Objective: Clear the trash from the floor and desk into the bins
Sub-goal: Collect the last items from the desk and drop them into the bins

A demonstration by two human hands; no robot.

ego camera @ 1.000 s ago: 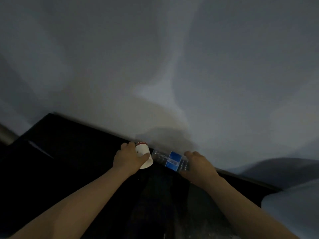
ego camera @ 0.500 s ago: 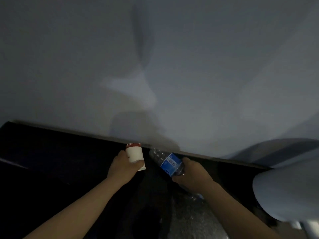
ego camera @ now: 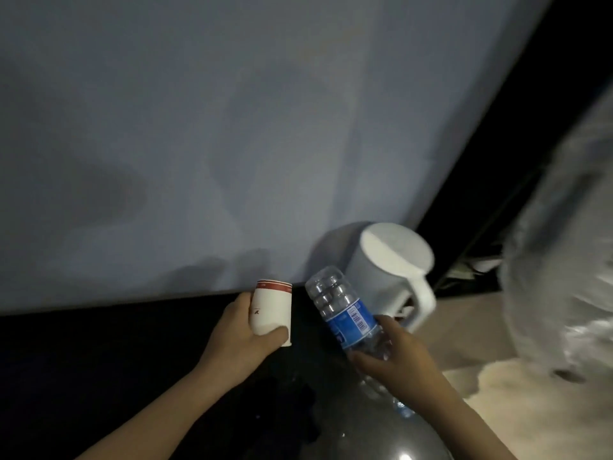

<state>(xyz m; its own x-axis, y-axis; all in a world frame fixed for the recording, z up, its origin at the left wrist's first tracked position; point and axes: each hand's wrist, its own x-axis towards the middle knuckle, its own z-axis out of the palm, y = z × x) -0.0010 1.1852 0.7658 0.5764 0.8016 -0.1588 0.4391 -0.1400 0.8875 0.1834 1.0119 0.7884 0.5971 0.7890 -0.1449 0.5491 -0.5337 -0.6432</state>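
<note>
Low in the centre of the frame, the left hand [ego camera: 242, 340] grips a paper cup [ego camera: 270, 310] and the right hand [ego camera: 394, 356] clasps a plastic bottle [ego camera: 345, 310], base uppermost, near a white jug [ego camera: 388, 270], which a careless swing in this dimness could topple.

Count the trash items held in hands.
2. Paper cup gripped by the left hand; plastic bottle held by the right hand, beside it. More may hide in the dark areas.
</note>
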